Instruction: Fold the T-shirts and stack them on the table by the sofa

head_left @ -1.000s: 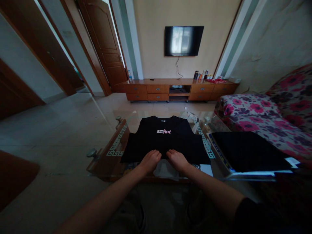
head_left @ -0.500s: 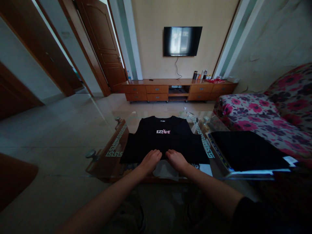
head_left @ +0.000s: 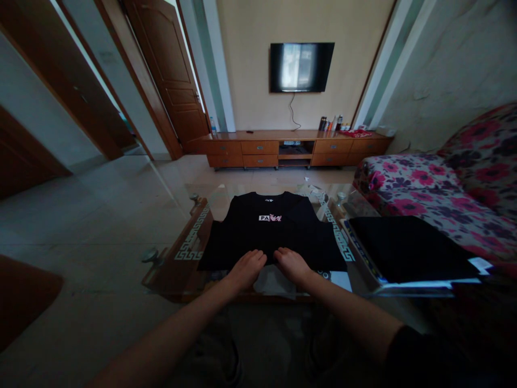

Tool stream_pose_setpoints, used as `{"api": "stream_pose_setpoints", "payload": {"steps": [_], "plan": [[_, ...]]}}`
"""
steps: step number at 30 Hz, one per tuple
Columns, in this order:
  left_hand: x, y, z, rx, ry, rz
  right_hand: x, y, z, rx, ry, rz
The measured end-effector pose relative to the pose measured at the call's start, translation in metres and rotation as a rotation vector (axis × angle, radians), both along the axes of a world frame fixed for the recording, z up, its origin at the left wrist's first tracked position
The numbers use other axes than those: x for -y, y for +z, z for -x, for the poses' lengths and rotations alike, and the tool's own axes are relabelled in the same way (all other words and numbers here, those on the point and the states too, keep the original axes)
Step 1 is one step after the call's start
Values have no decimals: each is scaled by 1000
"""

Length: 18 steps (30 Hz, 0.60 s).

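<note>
A black T-shirt (head_left: 278, 234) lies spread on the glass coffee table (head_left: 173, 280), its neckline on the far side and its lower edge toward me. Across its chest runs a small white and pink print with the letters "PA". My left hand (head_left: 250, 265) is closed at the middle of the near edge, fingers curled onto the cloth. Just to its right, my right hand (head_left: 291, 264) grips the same edge in the same way, a small gap between the two. The fingertips are partly hidden against the dark fabric.
On the table's right side sits a stack of folded black cloth (head_left: 412, 248) on flat items. Beyond it stands a floral sofa (head_left: 407, 172). A low wooden TV cabinet (head_left: 258, 148) with bottles lines the far wall, under a television (head_left: 302, 67).
Almost nothing differs. My left hand has shifted very slightly left and down along the shirt's edge; the shirt and my right hand stay in place.
</note>
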<state>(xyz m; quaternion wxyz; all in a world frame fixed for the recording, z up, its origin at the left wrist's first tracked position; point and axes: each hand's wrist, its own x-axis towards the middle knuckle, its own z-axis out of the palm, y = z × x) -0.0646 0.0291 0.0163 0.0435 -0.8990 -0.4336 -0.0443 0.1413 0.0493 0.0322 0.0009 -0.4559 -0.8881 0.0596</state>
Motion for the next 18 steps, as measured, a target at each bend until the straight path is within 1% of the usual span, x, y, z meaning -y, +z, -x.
{"api": "stream_pose_setpoints", "payload": {"steps": [4, 9, 12, 18], "plan": [[1, 4, 4, -10, 19, -17, 1, 2, -1, -3, 0, -2], [2, -2, 22, -51, 111, -19, 1, 2, -3, -3, -2, -5], [3, -4, 33, -65, 142, -18, 1, 2, -3, -8, 4, 3], [9, 2, 47, -73, 104, -22, -1, 2, -4, 1, 10, 10]]}}
